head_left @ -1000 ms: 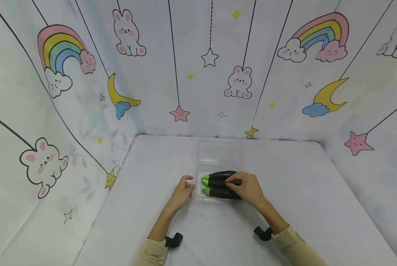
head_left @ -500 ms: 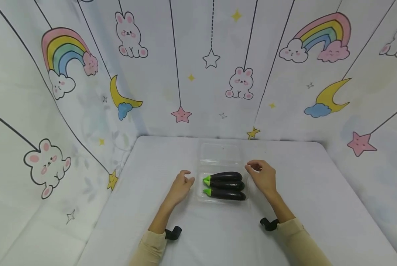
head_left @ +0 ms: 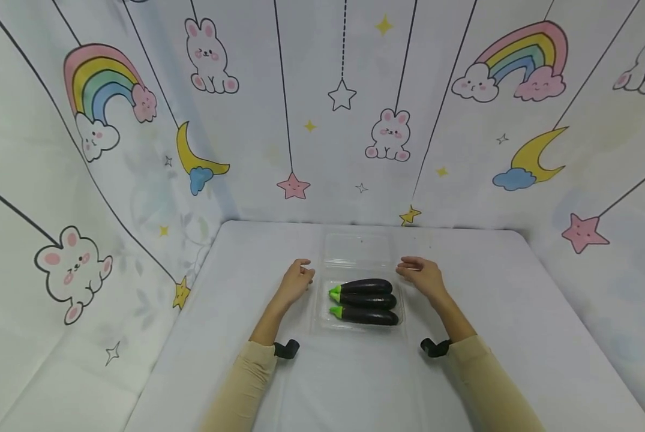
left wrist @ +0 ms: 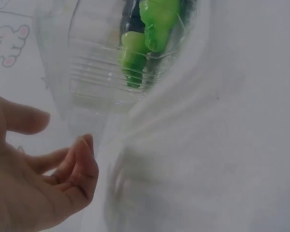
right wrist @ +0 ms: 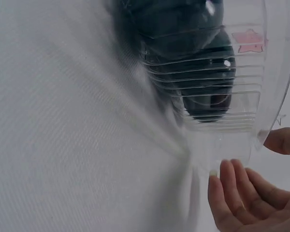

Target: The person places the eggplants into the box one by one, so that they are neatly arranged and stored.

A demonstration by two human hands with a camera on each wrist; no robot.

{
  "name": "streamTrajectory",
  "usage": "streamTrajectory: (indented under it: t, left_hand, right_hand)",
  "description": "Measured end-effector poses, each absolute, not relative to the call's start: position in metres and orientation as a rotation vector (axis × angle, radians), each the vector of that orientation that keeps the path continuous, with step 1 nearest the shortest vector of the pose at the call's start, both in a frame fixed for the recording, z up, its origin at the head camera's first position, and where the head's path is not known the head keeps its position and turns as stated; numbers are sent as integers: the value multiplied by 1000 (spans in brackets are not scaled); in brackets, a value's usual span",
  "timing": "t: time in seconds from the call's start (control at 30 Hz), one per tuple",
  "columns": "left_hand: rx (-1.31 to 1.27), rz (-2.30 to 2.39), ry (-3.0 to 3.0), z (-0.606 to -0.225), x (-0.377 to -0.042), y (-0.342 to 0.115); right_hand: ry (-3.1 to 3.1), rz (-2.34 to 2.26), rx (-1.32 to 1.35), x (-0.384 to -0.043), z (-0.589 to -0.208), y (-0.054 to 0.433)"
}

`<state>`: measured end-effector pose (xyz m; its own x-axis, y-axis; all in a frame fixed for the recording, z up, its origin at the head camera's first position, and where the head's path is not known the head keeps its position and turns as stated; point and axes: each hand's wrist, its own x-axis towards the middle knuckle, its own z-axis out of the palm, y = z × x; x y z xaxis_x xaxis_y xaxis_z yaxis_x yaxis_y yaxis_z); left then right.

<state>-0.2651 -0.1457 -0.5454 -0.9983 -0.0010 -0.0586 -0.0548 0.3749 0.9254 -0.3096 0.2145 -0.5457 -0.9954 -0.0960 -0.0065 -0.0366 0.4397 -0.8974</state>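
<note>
Three dark eggplants [head_left: 366, 301] with bright green caps lie side by side in a clear plastic clamshell box [head_left: 322, 323]. Its lid [head_left: 357, 249] is folded open toward the back of the table. My left hand [head_left: 295, 282] hovers off the box's left side, holding nothing, fingers loosely bent; the left wrist view shows the green stem ends [left wrist: 135, 55] through the ribbed wall above this hand [left wrist: 48, 179]. On the other side my right hand [head_left: 423, 277] has its fingers relaxed near the hinge. The right wrist view puts its thumb [right wrist: 282, 141] right at the box's rim.
A white cloth-covered table [head_left: 489, 312] lies beneath the box. Behind and to the left rises a white curtain [head_left: 322, 150] printed with rabbits, rainbows and stars. A dark wrist camera [head_left: 435, 348] sits on the right wrist, another wrist camera [head_left: 287, 349] on the left.
My right hand has let go of the eggplants and moved right and back to the box's side. The left hand has shifted back along the left side toward the hinge.
</note>
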Motion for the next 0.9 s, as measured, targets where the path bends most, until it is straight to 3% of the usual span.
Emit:
streamTrajectory:
  t: [0.33, 0.9]
  left_hand:
    - [-135, 1961, 2310, -564, -288, -141]
    - [-72, 2157, 2140, -568, -292, -138]
  right_hand:
    - [2360, -1777, -90, -310, -550, 217]
    - [2275, -1862, -81, -309, -552, 221]
